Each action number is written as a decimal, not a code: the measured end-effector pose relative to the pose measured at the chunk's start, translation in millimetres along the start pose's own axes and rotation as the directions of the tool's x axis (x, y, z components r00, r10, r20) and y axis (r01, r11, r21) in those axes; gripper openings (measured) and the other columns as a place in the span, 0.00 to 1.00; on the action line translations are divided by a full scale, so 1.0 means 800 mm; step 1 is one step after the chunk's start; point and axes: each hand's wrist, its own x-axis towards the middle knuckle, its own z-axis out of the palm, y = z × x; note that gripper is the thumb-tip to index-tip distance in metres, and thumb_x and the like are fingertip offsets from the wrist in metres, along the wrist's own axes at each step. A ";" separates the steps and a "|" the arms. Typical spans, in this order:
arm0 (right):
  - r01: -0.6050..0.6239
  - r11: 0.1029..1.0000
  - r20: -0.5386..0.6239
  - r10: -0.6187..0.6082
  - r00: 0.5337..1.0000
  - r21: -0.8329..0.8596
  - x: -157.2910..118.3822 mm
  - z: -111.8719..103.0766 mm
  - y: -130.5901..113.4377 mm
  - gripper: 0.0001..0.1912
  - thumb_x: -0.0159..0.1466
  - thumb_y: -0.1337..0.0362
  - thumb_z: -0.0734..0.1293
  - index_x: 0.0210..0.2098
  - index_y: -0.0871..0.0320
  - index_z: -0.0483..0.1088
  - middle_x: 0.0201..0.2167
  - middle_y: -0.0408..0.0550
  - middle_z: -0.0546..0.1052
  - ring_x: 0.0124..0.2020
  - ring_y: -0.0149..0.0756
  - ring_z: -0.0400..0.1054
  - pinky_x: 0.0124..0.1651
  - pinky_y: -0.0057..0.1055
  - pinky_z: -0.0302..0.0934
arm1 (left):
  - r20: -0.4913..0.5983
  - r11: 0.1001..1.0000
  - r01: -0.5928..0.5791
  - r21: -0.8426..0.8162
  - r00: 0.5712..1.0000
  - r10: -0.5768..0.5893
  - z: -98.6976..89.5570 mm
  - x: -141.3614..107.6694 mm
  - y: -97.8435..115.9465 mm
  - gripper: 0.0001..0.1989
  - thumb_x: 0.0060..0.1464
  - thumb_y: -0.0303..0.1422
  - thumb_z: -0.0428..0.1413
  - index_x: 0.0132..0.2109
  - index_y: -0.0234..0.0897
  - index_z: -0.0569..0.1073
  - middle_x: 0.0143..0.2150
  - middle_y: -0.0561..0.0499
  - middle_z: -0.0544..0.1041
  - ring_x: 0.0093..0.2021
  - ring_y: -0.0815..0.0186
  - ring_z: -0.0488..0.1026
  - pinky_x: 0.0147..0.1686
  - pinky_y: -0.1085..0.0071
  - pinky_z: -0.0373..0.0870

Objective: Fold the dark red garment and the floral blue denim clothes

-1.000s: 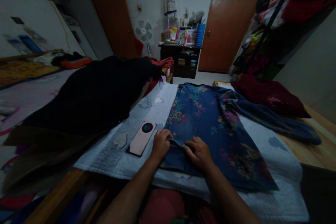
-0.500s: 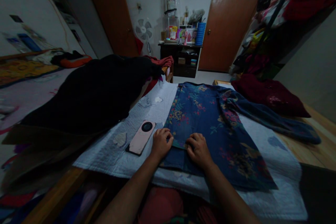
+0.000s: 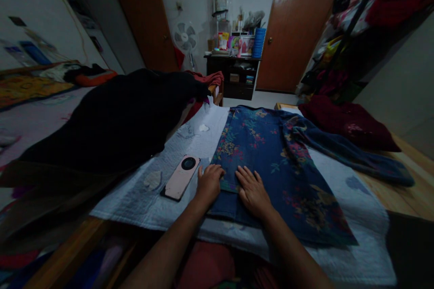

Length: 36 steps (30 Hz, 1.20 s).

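A blue floral long-sleeved garment [image 3: 257, 144] lies spread over a pale cloth [image 3: 190, 216], its left part folded inward and one sleeve reaching out to the right. My left hand [image 3: 209, 184] rests on the garment's left edge, fingers extended over the folded part. Flat on the fabric beside it lies my right hand [image 3: 253, 192], fingers spread near the corner of the fold. Neither hand grips the cloth. Left of my left hand, a pink phone [image 3: 179, 178] with a round black camera lies face down on the pale cloth.
A heap of dark clothing [image 3: 101, 122] stands at the left. A maroon garment [image 3: 349, 124] lies on the wooden surface [image 3: 403, 162] at the right. Farther back are a fan [image 3: 185, 37], a dark cabinet [image 3: 233, 76] with goods on it, and a brown door [image 3: 298, 27].
My right hand has gone from curled fingers at the fold's corner to lying flat with fingers spread. My left hand's fingers have straightened. The garment looks unmoved.
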 end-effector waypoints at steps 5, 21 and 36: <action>-0.002 1.000 -0.013 0.002 1.000 0.010 0.002 0.005 0.001 0.28 0.65 0.65 0.57 0.65 0.55 0.59 0.68 0.49 0.57 0.69 0.43 0.47 0.68 0.51 0.40 | 0.076 0.992 -0.129 -0.004 0.989 0.128 -0.003 0.029 0.018 0.19 0.56 0.21 0.47 0.50 0.40 0.74 0.57 0.46 0.74 0.62 0.56 0.64 0.65 0.48 0.50; 0.097 0.976 -0.235 -0.050 0.971 0.196 -0.005 -0.003 0.001 0.07 0.62 0.68 0.62 0.31 0.57 0.72 0.34 0.48 0.73 0.41 0.38 0.64 0.48 0.37 0.56 | 0.220 0.982 -0.182 0.049 0.961 0.167 0.037 0.045 0.013 0.25 0.63 0.38 0.48 0.65 0.45 0.62 0.69 0.48 0.60 0.70 0.52 0.50 0.66 0.48 0.47; -0.048 0.983 -0.020 0.052 0.998 0.175 0.010 -0.030 0.005 0.11 0.64 0.69 0.59 0.28 0.56 0.69 0.29 0.45 0.75 0.33 0.34 0.68 0.37 0.28 0.56 | 0.166 0.987 -0.137 0.088 0.979 0.121 0.039 0.042 0.014 0.26 0.61 0.41 0.50 0.65 0.43 0.63 0.70 0.42 0.58 0.70 0.46 0.48 0.66 0.46 0.46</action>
